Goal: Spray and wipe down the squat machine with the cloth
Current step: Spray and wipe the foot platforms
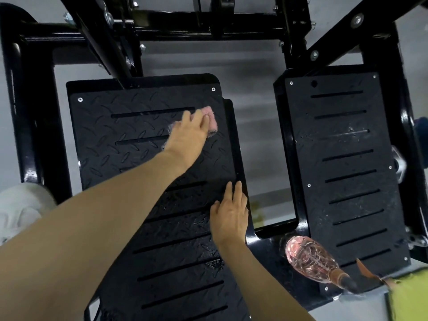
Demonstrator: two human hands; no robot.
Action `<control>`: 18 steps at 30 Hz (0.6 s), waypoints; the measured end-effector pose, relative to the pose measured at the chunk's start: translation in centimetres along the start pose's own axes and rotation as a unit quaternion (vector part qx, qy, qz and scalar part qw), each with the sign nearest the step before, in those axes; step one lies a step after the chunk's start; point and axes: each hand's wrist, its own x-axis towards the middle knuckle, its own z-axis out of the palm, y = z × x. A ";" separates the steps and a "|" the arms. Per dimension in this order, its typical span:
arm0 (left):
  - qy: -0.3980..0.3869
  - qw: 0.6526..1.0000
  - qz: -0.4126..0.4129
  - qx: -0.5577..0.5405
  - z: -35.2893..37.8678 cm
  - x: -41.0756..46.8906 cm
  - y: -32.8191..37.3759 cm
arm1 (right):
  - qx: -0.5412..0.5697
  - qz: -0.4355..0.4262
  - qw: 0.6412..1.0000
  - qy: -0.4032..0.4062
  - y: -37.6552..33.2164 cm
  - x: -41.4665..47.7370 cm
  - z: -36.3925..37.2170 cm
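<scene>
Obs., all placed against the left footplate (129, 158) of the squat machine (185, 31)

Hands:
- Left hand (187, 135) far up the plate near its top right corner, fingers laid out over the pink cloth (212, 119) and pressing it to the tread. Motion blur, so fingertips are unclear.
- Right hand (231, 214) lower down, spread flat on the plate's right edge, holding nothing.

Risks (judgement):
- White shoe (20, 212) stands just left of the plate. The long reach puts weight over the braced hand.
- Lower half of the plate shines wet, with a fluid patch (213, 262) below the right hand. The bracing palm could slide on it.
- Cloth edge may snag in the slots or on the corner screws.
- Right hand's fingers sit close to the plate's edge and the gap beside it, a pinch point if the hand slips.
- Spray bottle (310, 260) lies on its side to the right of the plate. It could roll or leak.
- Right footplate (347, 181), further right, shows dry white scuffs and looks unwiped. It is easily missed.

Surface and room:
- Black diamond-tread steel, slotted.
- Glossy black frame around.
- Grey floor (259, 107) beyond the plate's top and right.
- Yellow-green fabric (407, 295) at far lower right
</scene>
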 end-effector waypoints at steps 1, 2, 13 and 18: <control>-0.004 0.999 0.044 -0.004 0.5 -0.9 0.9 | -0.002 0.004 1.000 -0.001 -0.1 0.1 0.0; -0.007 0.995 0.099 0.002 1.2 -2.0 1.9 | -0.005 0.007 1.000 -0.001 -0.3 0.1 0.1; 0.018 0.991 0.093 0.099 1.8 -2.7 -2.0 | -0.021 0.022 1.000 -0.007 -1.4 0.4 0.6; 0.000 1.000 0.024 0.011 2.0 -4.4 1.4 | -0.043 0.029 0.999 -0.013 -1.5 0.2 1.3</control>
